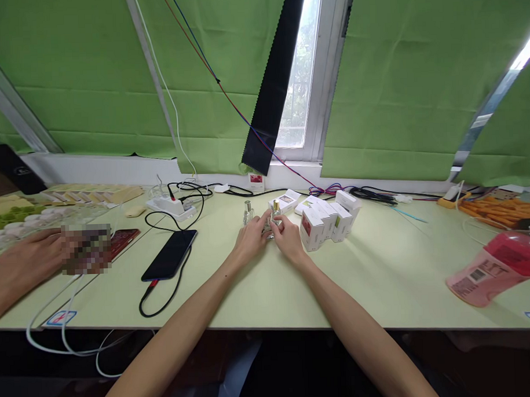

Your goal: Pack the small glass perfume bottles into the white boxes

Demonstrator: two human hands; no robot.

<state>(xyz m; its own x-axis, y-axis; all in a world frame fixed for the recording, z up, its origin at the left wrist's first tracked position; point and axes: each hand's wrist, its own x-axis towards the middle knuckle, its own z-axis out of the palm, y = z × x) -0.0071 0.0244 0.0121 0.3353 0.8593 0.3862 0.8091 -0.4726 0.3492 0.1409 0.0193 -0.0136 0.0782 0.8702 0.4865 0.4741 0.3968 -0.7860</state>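
Hands meet at a gold-topped clear glass bottle (276, 206)

The left hand (250, 239) and right hand (288, 237) are partly curled, close together at the bottle above the middle of the pale yellow-green counter (260, 297); whether either grips it, I cannot tell. A silver-topped clear glass bottle (248, 210) stands just beyond the left hand. Small white cardboard boxes (312, 231) cluster beside the right hand. Farther left lies a flat black phone (170, 255).

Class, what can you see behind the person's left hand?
A small clear bottle with a silvery top shows above the left hand; the hand covers its base, which cannot be seen.
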